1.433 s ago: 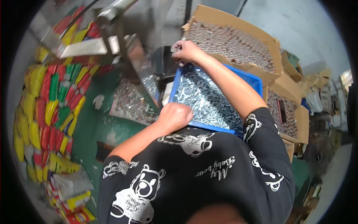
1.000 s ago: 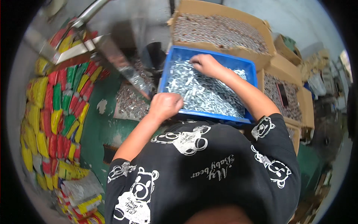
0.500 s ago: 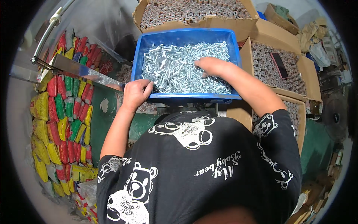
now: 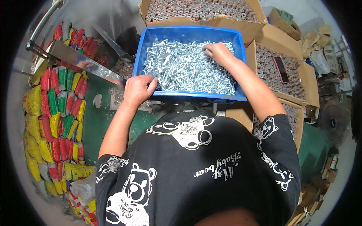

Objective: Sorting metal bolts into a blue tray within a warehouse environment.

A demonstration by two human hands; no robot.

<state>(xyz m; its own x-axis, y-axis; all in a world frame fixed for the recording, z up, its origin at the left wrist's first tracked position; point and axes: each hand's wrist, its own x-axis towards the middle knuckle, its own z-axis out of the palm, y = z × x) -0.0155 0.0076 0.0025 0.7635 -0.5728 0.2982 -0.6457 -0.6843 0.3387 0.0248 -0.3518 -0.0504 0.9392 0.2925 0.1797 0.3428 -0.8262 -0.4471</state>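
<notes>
A blue plastic bin (image 4: pixel 196 30) in front of me holds a heap of small silvery bolt-like metal pieces (image 4: pixel 184 69). Over the far right part of the heap is my right hand (image 4: pixel 219 52), its fingers curled down and drawn together. Whatever sits between those fingertips is too small to make out. My left hand (image 4: pixel 138 90) rests at the bin's near left corner, fingers folded under and thumb toward the bin. Its grip is hidden from above. Beside its knuckles ends a long shiny metal chute (image 4: pixel 88 64) coming from the left.
Open cardboard boxes (image 4: pixel 215 20) packed with small cylindrical parts stand behind and right of the bin. On the right box's parts lies a phone (image 4: pixel 281 69). Filled red, green and yellow bags (image 4: pixel 54 113) are stacked at left. A fan (image 4: pixel 333 122) stands far right.
My right hand has moved toward the bin's far side, up from the middle of the metal pieces. My left hand stays at the near left corner. The whole view has shifted slightly.
</notes>
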